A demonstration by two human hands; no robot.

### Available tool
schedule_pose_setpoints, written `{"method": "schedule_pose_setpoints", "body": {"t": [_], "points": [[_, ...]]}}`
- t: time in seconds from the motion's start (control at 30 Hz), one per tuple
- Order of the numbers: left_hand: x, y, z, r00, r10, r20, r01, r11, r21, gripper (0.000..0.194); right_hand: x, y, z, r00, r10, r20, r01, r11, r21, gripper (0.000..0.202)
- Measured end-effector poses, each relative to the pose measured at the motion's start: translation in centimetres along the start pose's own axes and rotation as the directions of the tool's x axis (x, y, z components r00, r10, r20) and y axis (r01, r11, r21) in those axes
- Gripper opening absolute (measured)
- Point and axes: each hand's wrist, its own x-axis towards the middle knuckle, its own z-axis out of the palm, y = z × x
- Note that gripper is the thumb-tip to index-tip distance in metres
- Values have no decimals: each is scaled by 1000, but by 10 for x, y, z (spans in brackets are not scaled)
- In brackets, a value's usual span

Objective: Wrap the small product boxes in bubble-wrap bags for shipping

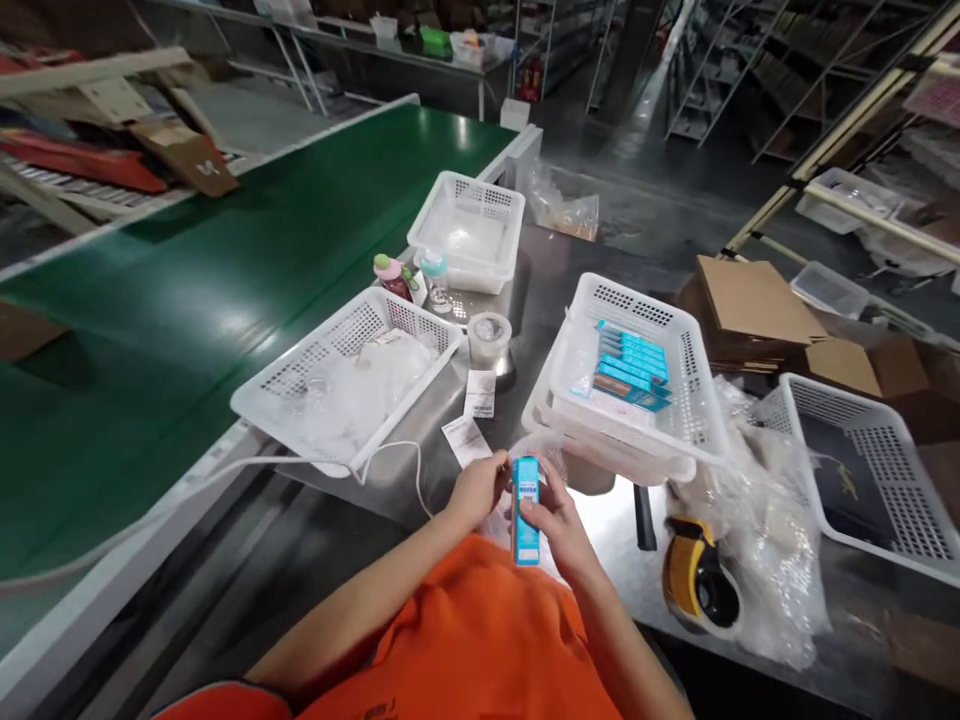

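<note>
A slim blue box (528, 510) with printed labels is upright in front of my orange shirt. My right hand (561, 520) is closed around it, thumb across its front. Beside the box, my left hand (480, 490) is closed in a pinch on thin clear plastic. That clear plastic (541, 446) also shows behind the top of the box; its full shape is hidden by my hands. Two white printed slips (466, 440) lie on the metal table just beyond my left hand. Several similar blue boxes (634, 365) are in a white basket (690, 370) ahead on the right.
Another white basket (262, 400) with clear bags stands left, a cord beside it. A tape roll (489, 335), drink bottles (394, 275) and a basket (517, 225) stand farther back. Right are a yellow tape dispenser (686, 570), bubble wrap (780, 560) and cardboard (757, 300). A green conveyor (225, 290) runs left.
</note>
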Motion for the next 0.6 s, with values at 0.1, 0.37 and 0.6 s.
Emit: {"method": "schedule_pose_setpoints", "body": {"t": [0.1,0.37,0.6], "points": [[-2,-3,-10,998,1,-65,-1,1000,-1,20,-4,10,-15,1000,7,-27,-16,940,-340,63],[-23,9,-14,946,322,46,-313,860,403,35,5,11,-26,998,46,54,-19,908,-419,33],[-43,-3,-8,958,284,41,-277,881,383,37,16,14,-27,959,278,61,-280,882,378,44]]}}
